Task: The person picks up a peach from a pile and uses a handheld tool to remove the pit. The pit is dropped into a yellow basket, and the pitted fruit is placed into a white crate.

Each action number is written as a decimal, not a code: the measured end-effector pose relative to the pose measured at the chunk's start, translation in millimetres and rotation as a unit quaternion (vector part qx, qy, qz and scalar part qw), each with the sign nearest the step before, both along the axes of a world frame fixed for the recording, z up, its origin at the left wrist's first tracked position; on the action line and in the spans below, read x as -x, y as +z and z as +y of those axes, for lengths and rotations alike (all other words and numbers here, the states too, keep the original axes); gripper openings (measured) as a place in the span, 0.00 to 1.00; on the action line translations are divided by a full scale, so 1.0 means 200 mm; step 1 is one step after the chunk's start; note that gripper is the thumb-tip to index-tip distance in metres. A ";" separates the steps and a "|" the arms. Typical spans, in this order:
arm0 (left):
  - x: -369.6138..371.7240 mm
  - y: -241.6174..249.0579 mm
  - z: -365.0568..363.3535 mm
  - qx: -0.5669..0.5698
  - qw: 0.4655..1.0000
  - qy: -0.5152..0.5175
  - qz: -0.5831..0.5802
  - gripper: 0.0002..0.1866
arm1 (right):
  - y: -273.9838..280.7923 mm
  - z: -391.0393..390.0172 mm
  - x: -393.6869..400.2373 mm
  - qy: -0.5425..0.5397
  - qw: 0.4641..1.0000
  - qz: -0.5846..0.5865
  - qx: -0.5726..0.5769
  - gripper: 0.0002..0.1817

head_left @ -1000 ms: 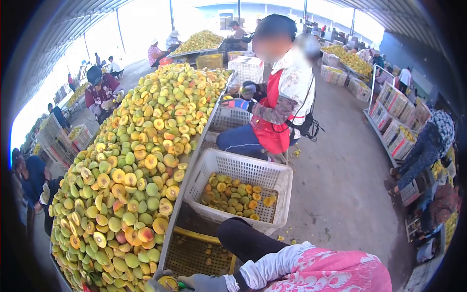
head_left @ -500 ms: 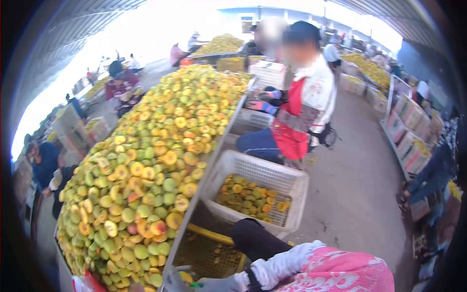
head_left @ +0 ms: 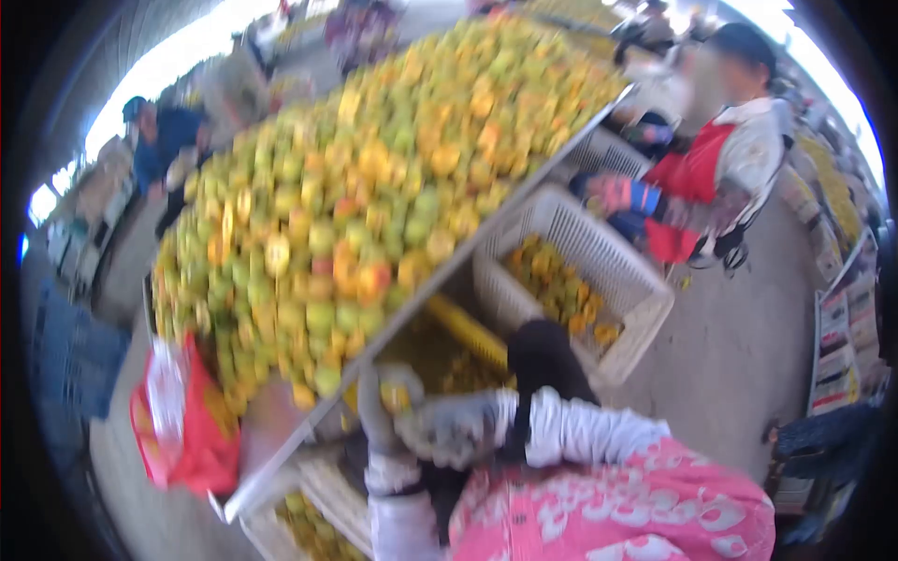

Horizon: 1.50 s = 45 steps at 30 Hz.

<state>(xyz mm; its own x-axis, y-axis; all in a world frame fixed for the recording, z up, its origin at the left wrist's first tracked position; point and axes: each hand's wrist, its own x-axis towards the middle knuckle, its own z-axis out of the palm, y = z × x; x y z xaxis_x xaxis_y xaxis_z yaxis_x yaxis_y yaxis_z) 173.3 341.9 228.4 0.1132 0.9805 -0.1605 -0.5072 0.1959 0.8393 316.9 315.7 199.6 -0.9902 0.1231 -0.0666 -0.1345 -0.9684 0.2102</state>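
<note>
Both my hands wear grey gloves and meet at the metal edge of a sloping table (head_left: 412, 316) heaped with green-yellow peaches (head_left: 309, 224), many cut in half. My left hand (head_left: 376, 416) is closed around a yellowish peach (head_left: 400, 383). Beside it, my right hand (head_left: 449, 430) has its fingers curled in; blur hides what they hold. Under the edge, by my hands, is a yellow crate (head_left: 472, 332) with some fruit in it.
A white crate (head_left: 636, 313) part-filled with peach halves stands beyond my knee. Farther along sits a co-worker in a red apron (head_left: 687, 178). At left hangs a red bag (head_left: 192, 421); below it is another fruit crate (head_left: 327, 500). More people work across the table.
My view has swung down and left, bringing both hands, the red bag and the lower crate into fuller view. The green object seen earlier at my right hand cannot be made out now.
</note>
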 end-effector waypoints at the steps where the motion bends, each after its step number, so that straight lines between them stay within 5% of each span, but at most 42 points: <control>1: 0.00 -0.04 -0.01 -0.011 0.998 -0.018 -0.067 0.27 | -0.11 0.03 0.01 -0.066 0.954 -0.059 -0.286 0.07; 2: 0.02 -0.14 0.01 0.004 0.988 0.004 -0.152 0.26 | -0.02 0.03 0.00 -0.054 0.986 -0.062 -0.148 0.07; 4: 0.04 -0.18 -0.02 0.139 0.959 0.073 -0.236 0.26 | -0.06 0.04 0.02 -0.077 0.874 -0.232 -0.419 0.09; 6: -0.02 -0.15 -0.01 0.032 0.973 0.217 -0.078 0.28 | 0.00 0.02 0.04 -0.169 0.847 -0.330 -0.381 0.11; 7: 0.03 -0.20 -0.03 0.058 0.978 0.186 -0.077 0.28 | 0.06 0.01 0.04 -0.174 0.811 -0.410 -0.380 0.19; 8: 0.05 -0.20 -0.04 0.058 0.976 0.194 -0.075 0.28 | -0.03 0.02 0.08 -0.217 0.699 -0.489 -0.475 0.21; 10: 0.05 -0.20 -0.03 -0.015 0.974 0.198 0.108 0.27 | -0.12 0.00 0.08 -0.192 0.467 -0.590 -0.631 0.16; 11: 0.03 -0.17 -0.04 -0.038 0.962 0.222 0.157 0.25 | -0.11 0.00 0.10 -0.194 0.467 -0.587 -0.632 0.16; 13: 0.04 -0.17 -0.05 0.011 0.967 0.218 0.130 0.24 | -0.09 -0.01 0.12 -0.231 0.335 -0.615 -0.675 0.15; 15: 0.03 -0.19 -0.05 0.059 0.970 0.213 0.101 0.22 | -0.06 0.00 0.13 -0.193 0.338 -0.631 -0.671 0.14; 20: 0.06 -0.21 -0.09 0.069 0.884 0.287 0.363 0.12 | -0.23 0.09 0.17 -0.100 0.298 -0.646 -0.695 0.13; 21: 0.10 -0.19 -0.16 0.086 0.887 0.315 0.327 0.09 | -0.36 0.12 0.15 -0.078 0.287 -0.680 -0.670 0.15; 23: 0.30 -0.20 -0.31 0.051 0.784 0.461 0.413 0.07 | -0.51 0.14 0.07 -0.031 0.274 -0.714 -0.644 0.18; 24: 0.45 -0.10 -0.41 0.021 0.750 0.432 0.501 0.09 | -0.54 0.17 0.03 -0.006 0.269 -0.714 -0.646 0.18; 26: 0.80 -0.13 -0.56 0.095 0.506 0.365 0.776 0.13 | -0.49 0.14 0.03 0.005 0.295 -0.709 -0.641 0.20; 27: 0.86 -0.11 -0.55 0.074 0.431 0.406 0.803 0.15 | -0.46 0.14 0.06 -0.007 0.356 -0.694 -0.626 0.20; 29: 0.88 -0.08 -0.41 -0.040 0.442 0.447 0.777 0.18 | -0.50 0.15 0.12 -0.040 0.511 -0.657 -0.553 0.21; 30: 0.92 -0.14 -0.29 -0.096 0.532 0.402 0.739 0.20 | -0.49 0.15 0.12 -0.035 0.511 -0.658 -0.552 0.21; 31: 0.92 -0.19 -0.14 -0.059 0.601 0.340 0.721 0.21 | -0.45 0.15 0.12 -0.074 0.653 -0.580 -0.482 0.22; 32: 0.94 -0.25 0.01 -0.073 0.587 0.265 0.761 0.23 | -0.43 0.15 0.12 -0.114 0.773 -0.483 -0.394 0.24; 34: 1.03 -0.41 0.23 -0.102 0.573 0.179 0.794 0.24 | -0.63 0.16 0.08 -0.083 0.749 -0.535 -0.382 0.25; 36: 1.14 -0.58 0.43 -0.129 0.696 0.055 0.704 0.28 | -0.70 0.14 0.01 -0.042 0.373 -0.697 -0.611 0.25; 38: 1.05 -0.51 0.46 -0.025 0.713 0.047 0.699 0.28 | -0.60 0.16 -0.01 -0.070 0.390 -0.700 -0.594 0.23; 39: 1.05 -0.47 0.44 0.083 0.707 0.046 0.701 0.29 | -0.55 0.16 0.01 -0.080 0.470 -0.681 -0.556 0.22; 40: 1.04 -0.44 0.40 0.083 0.706 0.043 0.702 0.29 | -0.49 0.16 0.03 -0.094 0.543 -0.652 -0.520 0.21; 42: 0.96 -0.39 0.31 -0.025 0.675 0.228 0.701 0.25 | -0.42 0.14 0.06 -0.089 0.575 -0.645 -0.496 0.19; 43: 0.90 -0.36 0.28 -0.018 0.676 0.227 0.700 0.25 | -0.45 0.10 0.08 -0.114 0.424 -0.676 -0.592 0.19; 44: 0.81 -0.25 0.22 -0.054 0.758 0.293 0.580 0.22 | -0.49 0.02 0.09 -0.132 0.263 -0.683 -0.668 0.19; 45: 0.72 -0.18 0.17 -0.091 0.817 0.355 0.446 0.18 | -0.60 -0.07 0.07 0.028 0.186 -0.651 -0.735 0.17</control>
<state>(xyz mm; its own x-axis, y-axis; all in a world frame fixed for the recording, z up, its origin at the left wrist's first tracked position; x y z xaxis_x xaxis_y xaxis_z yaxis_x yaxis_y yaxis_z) 28.5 375.0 192.0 -0.5762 0.7653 0.2868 0.3902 -0.0508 0.9193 303.6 301.5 79.4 -0.2549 0.9481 -0.1901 0.8749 0.1424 -0.4629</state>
